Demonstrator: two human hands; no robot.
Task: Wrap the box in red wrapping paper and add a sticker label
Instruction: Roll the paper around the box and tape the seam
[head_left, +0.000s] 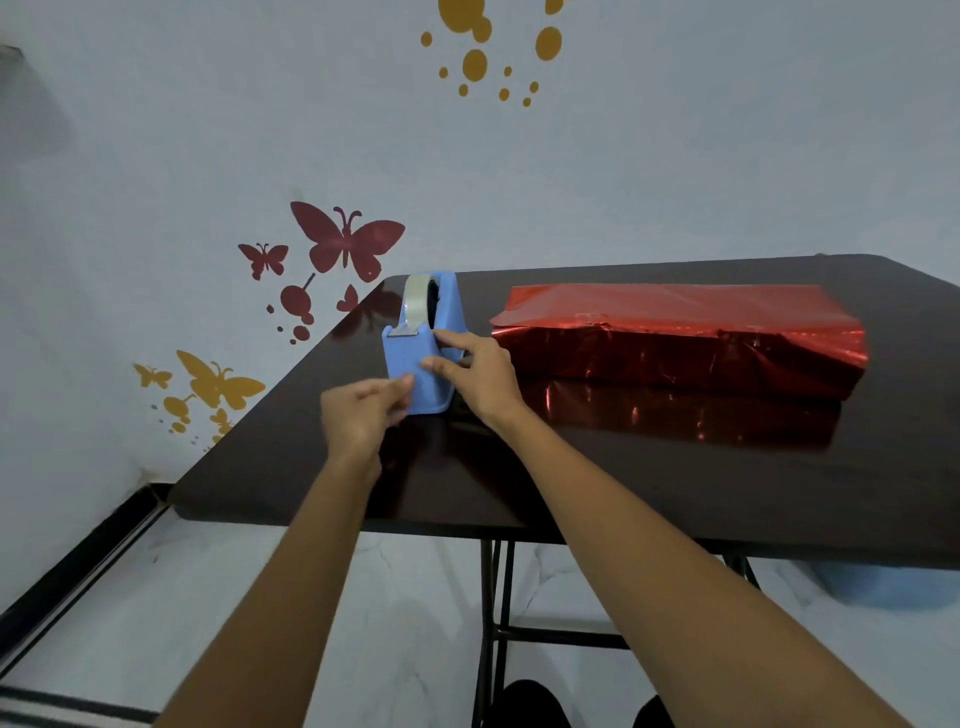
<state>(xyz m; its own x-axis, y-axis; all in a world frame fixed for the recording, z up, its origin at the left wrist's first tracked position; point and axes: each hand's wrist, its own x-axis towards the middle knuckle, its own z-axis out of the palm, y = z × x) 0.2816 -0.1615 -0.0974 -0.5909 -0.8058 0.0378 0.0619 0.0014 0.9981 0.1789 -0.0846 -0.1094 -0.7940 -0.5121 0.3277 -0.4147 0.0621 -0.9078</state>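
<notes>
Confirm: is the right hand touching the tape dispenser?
Touching. Head view: the right hand rests its index fingertip and thumb against the blue tape dispenser, with no gap visible.

So it's a dark, glossy brown table (623, 493) with rounded corners on thin black metal legs (485, 623), standing on a white floor (363, 623). Toward the far left corner there's a light blue tape dispenser (402, 358) sitting upright with a roll of clear tape (415, 301) loaded in it. Just to its right, not touching it, a long flat box (675, 358) lies along the back edge, covered in shiny, crinkly red wrapping paper (649, 304) that mirrors in the tabletop and has a bit of paper poking out at the left end.
</notes>
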